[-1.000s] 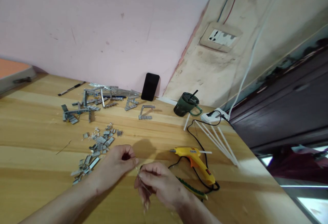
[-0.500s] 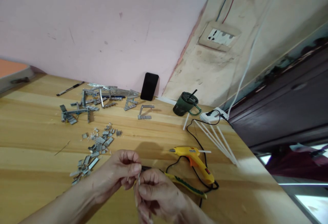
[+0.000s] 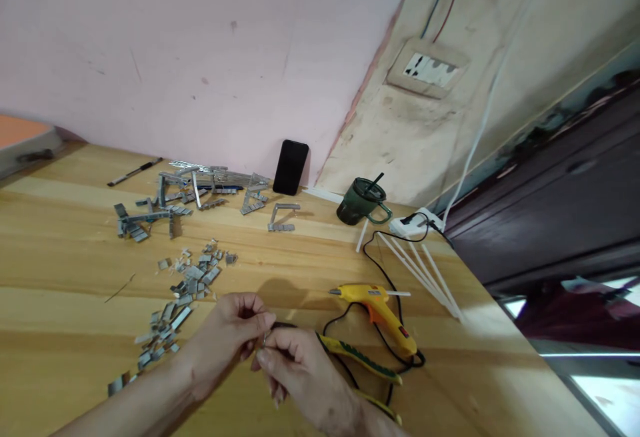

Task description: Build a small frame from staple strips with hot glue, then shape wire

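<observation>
A thin silvery wire-like piece (image 3: 265, 339) is pinched between my two hands; most of it is covered by fingers. My left hand (image 3: 235, 330) is closed on its upper part with thumb and forefinger. My right hand (image 3: 303, 363) closes on it just below and to the right, fingertips nearly touching those of the left. Pliers with yellow and green handles (image 3: 360, 358) lie on the table, partly behind my right hand. Left of my hands are small cut grey pieces (image 3: 193, 283) in a scattered heap.
A yellow glue gun (image 3: 373, 295) with a black cord lies to the right, near white glue sticks (image 3: 420, 277) and a power strip (image 3: 417, 222). Farther back are a green mug (image 3: 356, 203), a phone (image 3: 291, 167) leaning on the wall, bent grey strip shapes (image 3: 145, 220) and a pen (image 3: 134, 173).
My right hand has turned and shifted slightly left and up, showing more of the pliers' handles. Less of the wire-like piece shows below the fingers. My left hand keeps its pinch.
</observation>
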Available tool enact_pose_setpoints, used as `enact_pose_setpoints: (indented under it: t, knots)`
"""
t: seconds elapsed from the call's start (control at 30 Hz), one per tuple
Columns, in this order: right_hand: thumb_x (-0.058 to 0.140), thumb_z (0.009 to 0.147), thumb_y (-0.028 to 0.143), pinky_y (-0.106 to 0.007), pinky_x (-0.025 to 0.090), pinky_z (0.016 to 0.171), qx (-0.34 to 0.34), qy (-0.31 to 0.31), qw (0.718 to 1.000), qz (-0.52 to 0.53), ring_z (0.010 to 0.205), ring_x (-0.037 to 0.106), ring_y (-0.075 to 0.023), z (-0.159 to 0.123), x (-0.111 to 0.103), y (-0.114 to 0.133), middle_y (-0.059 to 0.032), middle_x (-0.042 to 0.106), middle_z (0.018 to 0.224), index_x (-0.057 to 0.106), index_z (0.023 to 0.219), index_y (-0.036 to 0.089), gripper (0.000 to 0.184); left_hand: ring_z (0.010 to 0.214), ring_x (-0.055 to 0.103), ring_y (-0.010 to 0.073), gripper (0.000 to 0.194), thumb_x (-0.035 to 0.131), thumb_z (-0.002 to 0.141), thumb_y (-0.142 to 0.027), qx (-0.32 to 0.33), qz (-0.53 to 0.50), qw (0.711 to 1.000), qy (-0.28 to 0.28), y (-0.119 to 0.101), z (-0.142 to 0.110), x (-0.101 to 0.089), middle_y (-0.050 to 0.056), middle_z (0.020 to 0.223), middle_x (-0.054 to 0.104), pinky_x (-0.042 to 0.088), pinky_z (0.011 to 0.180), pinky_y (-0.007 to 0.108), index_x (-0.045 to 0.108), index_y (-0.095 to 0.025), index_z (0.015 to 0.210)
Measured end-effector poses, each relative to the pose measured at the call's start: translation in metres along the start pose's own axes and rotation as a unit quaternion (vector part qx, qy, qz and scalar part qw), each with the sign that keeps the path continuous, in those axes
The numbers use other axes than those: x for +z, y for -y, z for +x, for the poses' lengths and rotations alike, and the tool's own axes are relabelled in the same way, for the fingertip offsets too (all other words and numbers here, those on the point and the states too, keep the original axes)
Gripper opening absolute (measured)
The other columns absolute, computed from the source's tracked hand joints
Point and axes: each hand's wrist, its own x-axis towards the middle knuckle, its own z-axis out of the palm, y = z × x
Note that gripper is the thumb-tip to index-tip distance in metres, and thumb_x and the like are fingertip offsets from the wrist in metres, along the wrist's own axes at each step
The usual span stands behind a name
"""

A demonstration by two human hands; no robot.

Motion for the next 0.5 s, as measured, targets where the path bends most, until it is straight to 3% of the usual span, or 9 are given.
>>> enact_pose_setpoints:
  t: [0.1, 0.2, 0.27, 0.4, 0.5]
  knots:
    - [0.058, 0.068, 0.061, -0.019, 0.037, 0.041, -0.005, 0.024, 0.999, 0.034, 0.040, 0.044, -0.0062, 0.002, -0.006, 0.001, 0.0047, 0.050, 0.051, 0.058, 0.075, 0.013, 0.048, 0.036, 0.038, 0.0037, 0.033, 0.077, 0.062, -0.037, 0.014, -0.009, 1.000, -0.018, -0.008, 0.003, -0.004, -0.007, 0.039, 0.047, 0.026, 0.039, 0.016, 0.054, -0.014, 0.055]
    - [0.061, 0.072, 0.044, -0.018, 0.035, 0.042, -0.020, -0.016, 0.999, -0.027, 0.043, 0.042, -0.0066, -0.002, -0.013, 0.011, 0.0049, 0.050, 0.052, 0.058, 0.074, 0.014, 0.030, 0.042, 0.041, 0.0039, 0.031, 0.076, 0.063, -0.035, 0.027, -0.021, 0.999, -0.023, -0.018, 0.003, -0.007, -0.005, 0.046, 0.052, 0.029, 0.041, 0.016, 0.056, -0.013, 0.057]
    - [0.055, 0.077, 0.031, -0.019, 0.036, 0.045, -0.069, -0.060, 0.989, -0.113, 0.047, 0.044, -0.0078, -0.007, -0.015, 0.019, 0.0036, 0.050, 0.053, 0.059, 0.069, 0.015, 0.019, 0.045, 0.045, 0.0050, 0.029, 0.073, 0.067, -0.039, 0.027, -0.032, 0.999, -0.018, -0.021, 0.001, -0.007, -0.004, 0.053, 0.056, 0.032, 0.042, 0.016, 0.060, -0.013, 0.064]
    - [0.049, 0.081, 0.021, -0.022, 0.037, 0.053, -0.186, -0.134, 0.924, -0.307, 0.054, 0.049, -0.0106, -0.015, -0.015, 0.025, 0.0008, 0.056, 0.058, 0.064, 0.070, 0.016, 0.019, 0.048, 0.048, 0.0068, 0.027, 0.070, 0.070, -0.039, 0.016, -0.023, 1.000, -0.001, -0.015, -0.004, -0.004, -0.001, 0.056, 0.059, 0.034, 0.045, 0.018, 0.062, -0.013, 0.066]
    - [0.047, 0.084, 0.018, -0.022, 0.037, 0.054, -0.228, -0.151, 0.884, -0.380, 0.054, 0.052, -0.0115, -0.017, -0.015, 0.024, -0.0011, 0.061, 0.061, 0.064, 0.073, 0.016, 0.020, 0.044, 0.044, 0.0071, 0.025, 0.072, 0.067, -0.036, 0.024, 0.021, 0.999, -0.004, -0.007, -0.004, -0.004, -0.003, 0.048, 0.056, 0.031, 0.045, 0.019, 0.059, -0.014, 0.061]
